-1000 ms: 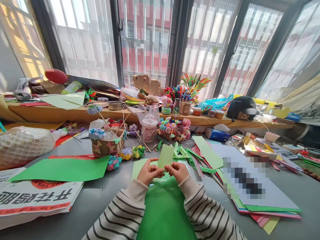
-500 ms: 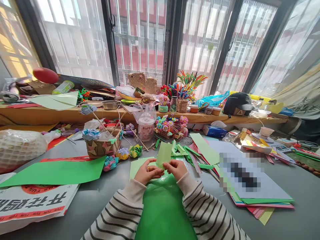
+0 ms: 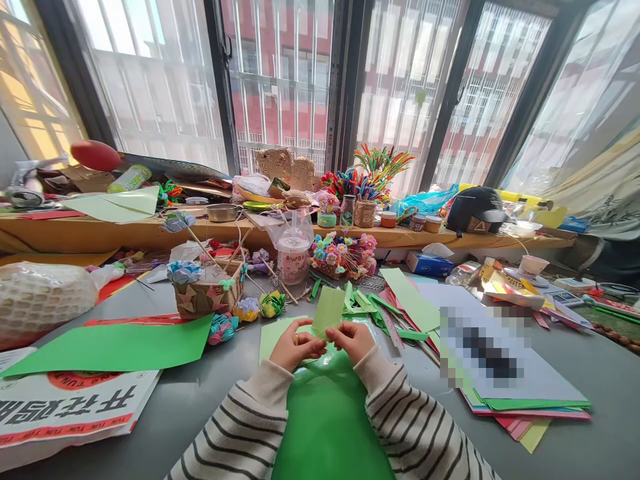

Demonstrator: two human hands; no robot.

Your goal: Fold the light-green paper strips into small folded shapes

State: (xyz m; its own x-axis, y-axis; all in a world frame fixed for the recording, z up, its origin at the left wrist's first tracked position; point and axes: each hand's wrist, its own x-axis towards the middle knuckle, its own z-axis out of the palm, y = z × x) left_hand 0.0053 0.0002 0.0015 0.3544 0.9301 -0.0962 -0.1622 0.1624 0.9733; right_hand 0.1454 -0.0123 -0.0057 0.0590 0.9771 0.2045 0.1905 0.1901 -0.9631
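A small piece of light green paper (image 3: 329, 308) is held upright between my two hands in the middle of the view. My left hand (image 3: 296, 345) pinches its lower left edge, and a ring shows on one finger. My right hand (image 3: 353, 339) grips the lower right corner between thumb and fingertips. Beneath both hands is a shiny green surface (image 3: 330, 420) that reaches to the bottom of the view. Another light green sheet (image 3: 273, 333) lies on the table just left of my left hand. Behind the held piece are several folded green paper strips (image 3: 367, 303).
On the left are a basket with paper flowers (image 3: 205, 300), a green sheet (image 3: 115, 343) and a printed bag (image 3: 75, 407). A lidded plastic cup (image 3: 293, 257) stands ahead. On the right lie stacked papers (image 3: 545, 367), a tissue box (image 3: 430, 263) and a cap (image 3: 475, 210).
Both hands stay on the light green paper in almost the same place. The camera view has shifted very slightly.
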